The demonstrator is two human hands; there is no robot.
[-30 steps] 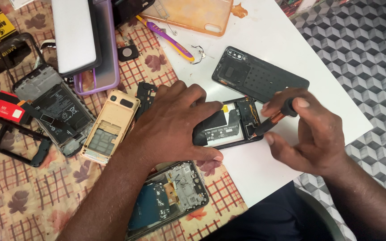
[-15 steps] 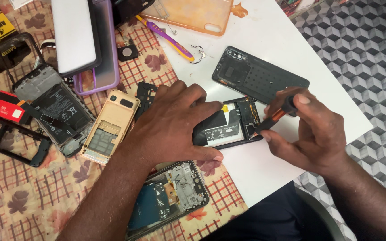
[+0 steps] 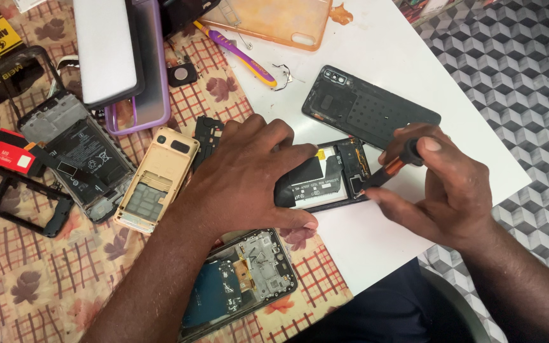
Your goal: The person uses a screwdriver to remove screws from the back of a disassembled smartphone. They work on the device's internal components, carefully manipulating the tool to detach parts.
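My left hand [image 3: 249, 171] lies flat on an opened black phone [image 3: 332, 174] on the white table [image 3: 376, 57], covering its left half. The phone's battery and circuit board show at its right end. My right hand [image 3: 443, 187] grips a small screwdriver [image 3: 392, 166] with an orange and black handle. Its tip rests at the phone's right end. The phone's black back cover [image 3: 370, 108] lies just behind, inner side up.
A gold keypad phone shell [image 3: 157, 178], another opened phone with a battery [image 3: 74, 152], a black frame [image 3: 14, 200], a phone with a bare circuit board [image 3: 236, 279], a purple case [image 3: 141, 70], an orange case [image 3: 268, 19] and a purple-yellow tool [image 3: 239, 54] lie around.
My right hand has shifted the screwdriver slightly at the phone's right end. My left hand stays on the phone.
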